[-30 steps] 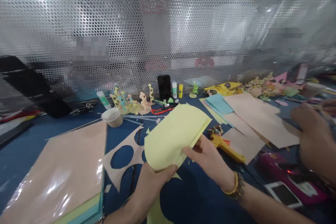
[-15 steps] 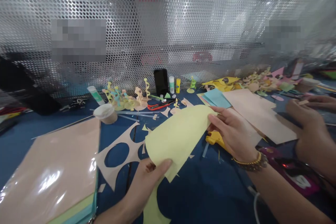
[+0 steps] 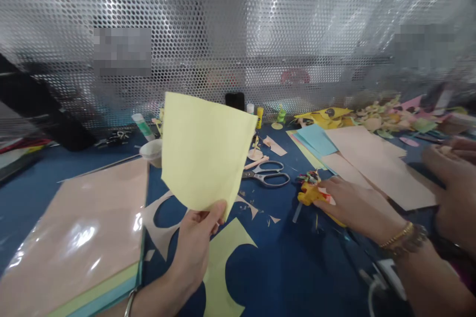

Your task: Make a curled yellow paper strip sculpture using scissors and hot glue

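Observation:
Raised in front of me is a pale yellow sheet of paper with a curved edge. My left hand pinches its lower edge between thumb and fingers. At the right, my right hand closes over the yellow glue gun, which lies on the table with a clear glue stick poking out beside it. The hand hides much of the gun. Below the raised sheet lies a yellow paper offcut with a round bite cut out. Scissors rest just behind, partly covered by the sheet.
A bagged stack of coloured paper lies at left, beside a pink offcut with round holes. Pink sheets and blue paper lie at right. Another person's hands are at the far right. A perforated metal panel stands behind.
My right hand has let go of the yellow paper and moved right and down onto the glue gun. My left hand has lifted and turned the sheet upright, uncovering the scissors.

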`<state>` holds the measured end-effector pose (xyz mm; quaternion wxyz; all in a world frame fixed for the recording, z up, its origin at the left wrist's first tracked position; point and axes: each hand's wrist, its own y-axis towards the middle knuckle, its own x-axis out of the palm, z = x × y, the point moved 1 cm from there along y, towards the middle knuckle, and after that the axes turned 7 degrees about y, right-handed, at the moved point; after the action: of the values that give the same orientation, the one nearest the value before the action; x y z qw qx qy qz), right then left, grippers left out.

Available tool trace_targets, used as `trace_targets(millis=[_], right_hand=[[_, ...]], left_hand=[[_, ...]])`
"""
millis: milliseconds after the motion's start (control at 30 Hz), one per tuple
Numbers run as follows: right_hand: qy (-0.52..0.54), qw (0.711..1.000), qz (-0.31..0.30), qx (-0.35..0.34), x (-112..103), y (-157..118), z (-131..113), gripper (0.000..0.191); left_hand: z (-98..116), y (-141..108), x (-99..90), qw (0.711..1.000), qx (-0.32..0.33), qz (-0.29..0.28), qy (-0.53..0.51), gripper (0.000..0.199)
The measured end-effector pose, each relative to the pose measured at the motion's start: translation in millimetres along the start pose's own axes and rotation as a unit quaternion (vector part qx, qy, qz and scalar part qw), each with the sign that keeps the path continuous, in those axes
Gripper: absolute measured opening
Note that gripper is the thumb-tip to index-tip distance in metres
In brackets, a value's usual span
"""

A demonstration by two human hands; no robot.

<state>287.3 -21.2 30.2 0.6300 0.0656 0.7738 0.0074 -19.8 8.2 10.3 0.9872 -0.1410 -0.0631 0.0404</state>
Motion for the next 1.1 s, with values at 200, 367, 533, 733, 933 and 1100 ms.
trace_targets(millis=[200,367,533,733,933,1100], right_hand=[[-0.032,0.988,-0.009,-0.152,2,23,-47,0.028],[-0.035,0.976,-0.069,-0.203,27,60,-75,0.054],[-0.025,0.976,-0.102,-0.193,38,87,-87,0.021],[0.02,0.988,-0.101,-0.114,13,72,-81,0.014],[0.287,0.945,-0.155,-0.025,-7,12,-54,0.019],[0.69,0.708,-0.125,0.085,19,-39,-80,0.046]], left_hand=[[0,10,1.0,0.997,-0.01,-0.015,-0.071,0.018],[-8,14,0.9,0.995,-0.057,-0.03,-0.082,0.017],[-9,12,2.3,0.992,-0.07,-0.027,-0.097,0.016],[-4,6,4.1,0.989,-0.076,-0.032,-0.122,0.016],[-6,-2,7.1,0.976,-0.149,-0.04,-0.156,0.011],[-8,-14,15.5,0.954,-0.244,-0.061,-0.161,0.004]])
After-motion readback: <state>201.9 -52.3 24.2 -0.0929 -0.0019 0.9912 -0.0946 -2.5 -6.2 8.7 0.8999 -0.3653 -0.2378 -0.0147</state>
